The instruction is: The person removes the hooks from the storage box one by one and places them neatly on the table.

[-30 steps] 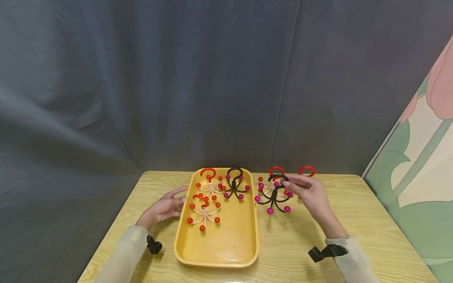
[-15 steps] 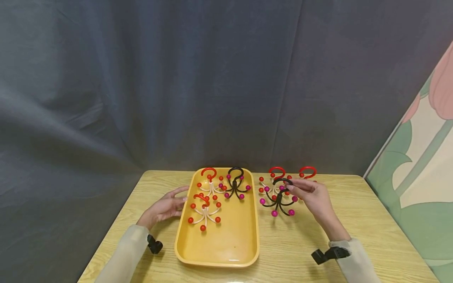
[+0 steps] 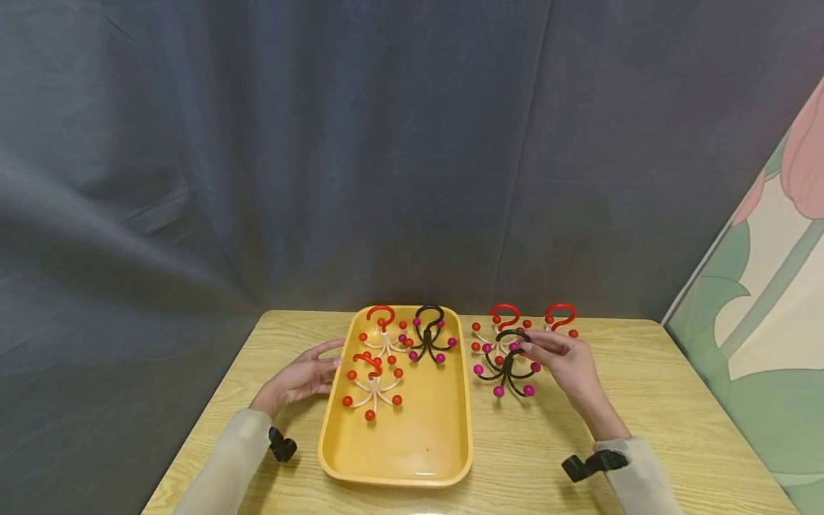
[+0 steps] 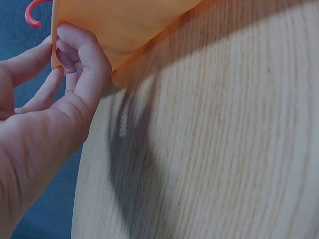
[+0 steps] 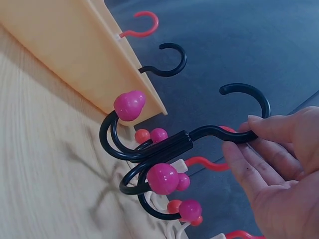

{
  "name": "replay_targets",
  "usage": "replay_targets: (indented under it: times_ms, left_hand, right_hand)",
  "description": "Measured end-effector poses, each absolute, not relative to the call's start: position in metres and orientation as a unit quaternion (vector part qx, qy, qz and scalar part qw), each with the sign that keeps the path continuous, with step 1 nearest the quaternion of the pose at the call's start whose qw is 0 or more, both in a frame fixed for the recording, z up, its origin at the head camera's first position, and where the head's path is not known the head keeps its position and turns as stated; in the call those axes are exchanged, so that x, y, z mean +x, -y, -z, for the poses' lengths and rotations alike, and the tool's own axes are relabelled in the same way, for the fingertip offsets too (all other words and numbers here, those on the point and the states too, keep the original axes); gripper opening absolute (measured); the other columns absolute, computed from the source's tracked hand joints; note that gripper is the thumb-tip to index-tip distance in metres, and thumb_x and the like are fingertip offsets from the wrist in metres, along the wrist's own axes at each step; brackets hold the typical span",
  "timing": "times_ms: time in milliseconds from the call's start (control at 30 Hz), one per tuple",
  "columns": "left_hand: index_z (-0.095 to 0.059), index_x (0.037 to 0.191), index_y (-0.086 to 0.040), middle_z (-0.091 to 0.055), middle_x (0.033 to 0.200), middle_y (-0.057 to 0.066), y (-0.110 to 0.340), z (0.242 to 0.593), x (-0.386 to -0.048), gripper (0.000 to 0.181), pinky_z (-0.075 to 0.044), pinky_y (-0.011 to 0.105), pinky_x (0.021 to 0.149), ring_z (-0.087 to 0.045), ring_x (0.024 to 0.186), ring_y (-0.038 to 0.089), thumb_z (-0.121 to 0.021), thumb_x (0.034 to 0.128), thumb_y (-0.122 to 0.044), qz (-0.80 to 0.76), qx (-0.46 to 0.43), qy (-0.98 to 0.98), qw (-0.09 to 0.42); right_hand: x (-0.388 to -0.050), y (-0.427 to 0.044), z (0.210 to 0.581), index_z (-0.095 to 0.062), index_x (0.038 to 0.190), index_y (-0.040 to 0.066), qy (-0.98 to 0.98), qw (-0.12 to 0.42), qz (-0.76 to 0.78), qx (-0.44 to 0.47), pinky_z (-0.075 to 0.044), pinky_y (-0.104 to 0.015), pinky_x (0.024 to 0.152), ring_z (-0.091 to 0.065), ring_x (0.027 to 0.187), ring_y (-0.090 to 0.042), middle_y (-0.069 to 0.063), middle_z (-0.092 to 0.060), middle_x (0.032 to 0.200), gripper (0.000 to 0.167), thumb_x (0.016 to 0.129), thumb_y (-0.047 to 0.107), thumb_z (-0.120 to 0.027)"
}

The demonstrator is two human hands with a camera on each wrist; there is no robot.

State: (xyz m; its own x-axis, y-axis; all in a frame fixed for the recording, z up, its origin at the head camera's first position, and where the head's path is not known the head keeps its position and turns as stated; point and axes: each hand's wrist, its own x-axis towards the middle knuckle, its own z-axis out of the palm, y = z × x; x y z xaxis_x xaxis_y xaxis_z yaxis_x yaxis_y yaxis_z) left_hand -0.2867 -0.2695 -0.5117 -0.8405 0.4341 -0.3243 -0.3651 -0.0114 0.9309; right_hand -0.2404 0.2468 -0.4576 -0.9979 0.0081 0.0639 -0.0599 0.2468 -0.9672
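My right hand point(image 3: 573, 365) pinches the hook of a black hook hanger point(image 3: 508, 366) by thumb and fingers. This hanger has curved arms tipped with magenta balls, and its hook points up, right of the tray. Whether its arms touch the table I cannot tell. In the right wrist view the hanger point(image 5: 164, 148) lies across the middle. My left hand point(image 3: 301, 379) grips the left rim of the yellow tray point(image 3: 394, 481), with curled fingers at the rim in the left wrist view. Inside the tray stand two white hangers point(image 3: 375, 390) with red hooks and balls, and another black hanger point(image 3: 427, 342).
Behind the held hanger stands a white-and-red hanger point(image 3: 506, 315), partly covered. Further right, another red hook point(image 3: 562, 315) shows behind my right hand. A dark curtain point(image 3: 412, 157) hangs behind the wooden table point(image 3: 618, 400). A flower-patterned panel point(image 3: 772, 329) borders the right side.
My right hand has moved the black hanger a little to the right, then slightly down. My left hand and the tray stay nearly where they were.
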Motion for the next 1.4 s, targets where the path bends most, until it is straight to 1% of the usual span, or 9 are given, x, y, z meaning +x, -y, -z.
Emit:
replay_targets:
  times_ms: [133,300,367,533,767,1033,1133,1233,1400]
  left_hand:
    - [-0.025,0.168,-0.018,-0.050,0.160,0.019,0.268,0.511,-0.286,0.064,-0.061,0.050,0.098,-0.068,0.125,0.024,-0.054,0.1100,-0.015,-0.709,0.026,-0.646,0.280]
    - [-0.025,0.167,-0.019,-0.047,0.162,0.020,0.268,0.511,-0.285,0.064,-0.060,0.050,0.099,-0.068,0.126,0.024,-0.054,0.1098,-0.015,-0.710,0.022,-0.645,0.280]
    - [-0.026,0.167,-0.019,-0.046,0.162,0.020,0.268,0.511,-0.285,0.064,-0.060,0.051,0.100,-0.068,0.126,0.024,-0.054,0.1098,-0.015,-0.711,0.021,-0.645,0.279]
    - [-0.026,0.167,-0.018,-0.048,0.161,0.020,0.268,0.510,-0.284,0.064,-0.060,0.050,0.099,-0.068,0.126,0.025,-0.054,0.1097,-0.015,-0.710,0.023,-0.647,0.276]
    - [-0.027,0.167,-0.018,-0.052,0.159,0.017,0.267,0.511,-0.284,0.063,-0.061,0.050,0.099,-0.069,0.125,0.023,-0.054,0.1099,-0.014,-0.712,0.021,-0.645,0.276]
    - [-0.026,0.167,-0.018,-0.053,0.158,0.016,0.268,0.512,-0.284,0.064,-0.061,0.050,0.100,-0.069,0.124,0.022,-0.054,0.1099,-0.014,-0.711,0.020,-0.646,0.278]
    - [-0.025,0.167,-0.017,-0.053,0.158,0.016,0.269,0.512,-0.284,0.064,-0.060,0.050,0.100,-0.069,0.124,0.022,-0.054,0.1098,-0.015,-0.712,0.022,-0.645,0.277]
    - [-0.025,0.167,-0.017,-0.052,0.159,0.017,0.269,0.513,-0.284,0.064,-0.060,0.050,0.100,-0.069,0.124,0.023,-0.054,0.1098,-0.014,-0.715,0.024,-0.642,0.277]
    - [-0.026,0.167,-0.018,-0.052,0.159,0.018,0.269,0.513,-0.285,0.064,-0.061,0.049,0.100,-0.069,0.124,0.023,-0.054,0.1099,-0.014,-0.718,0.023,-0.638,0.277]
  right_hand:
    - [-0.243,-0.247,0.462,-0.068,0.136,0.000,0.793,0.028,-0.608,0.017,-0.058,-0.017,0.087,-0.078,0.099,-0.007,0.005,-0.082,0.113,0.048,0.098,0.027,-0.077]
    - [-0.246,-0.245,0.467,-0.067,0.136,-0.002,0.789,0.028,-0.614,0.010,-0.059,-0.018,0.087,-0.078,0.099,-0.010,0.013,-0.081,0.106,0.048,0.097,0.024,-0.077]
    - [-0.247,-0.245,0.469,-0.066,0.136,-0.003,0.785,0.029,-0.619,0.009,-0.060,-0.020,0.087,-0.079,0.098,-0.009,0.014,-0.081,0.105,0.048,0.097,0.022,-0.077]
    - [-0.249,-0.243,0.472,-0.067,0.135,-0.004,0.780,0.037,-0.625,0.007,-0.062,-0.024,0.087,-0.078,0.095,-0.006,0.006,-0.081,0.108,0.047,0.096,0.020,-0.078]
    - [-0.251,-0.242,0.476,-0.067,0.136,-0.004,0.780,0.031,-0.625,0.001,-0.062,-0.023,0.086,-0.076,0.093,-0.001,0.009,-0.081,0.108,0.046,0.096,0.018,-0.078]
    - [-0.250,-0.245,0.476,-0.067,0.136,-0.003,0.785,0.024,-0.619,0.004,-0.061,-0.023,0.087,-0.076,0.095,-0.004,0.003,-0.081,0.110,0.045,0.098,0.019,-0.076]
    - [-0.250,-0.246,0.475,-0.066,0.137,-0.004,0.784,0.019,-0.621,0.010,-0.061,-0.023,0.087,-0.076,0.094,-0.003,0.003,-0.082,0.110,0.045,0.099,0.017,-0.075]
    - [-0.252,-0.247,0.475,-0.065,0.137,-0.005,0.782,0.014,-0.622,0.014,-0.061,-0.023,0.087,-0.076,0.094,-0.001,0.000,-0.082,0.113,0.044,0.099,0.017,-0.074]
    - [-0.253,-0.248,0.474,-0.065,0.136,-0.005,0.787,0.010,-0.617,0.021,-0.061,-0.024,0.088,-0.076,0.094,-0.001,-0.014,-0.079,0.120,0.043,0.099,0.017,-0.074]
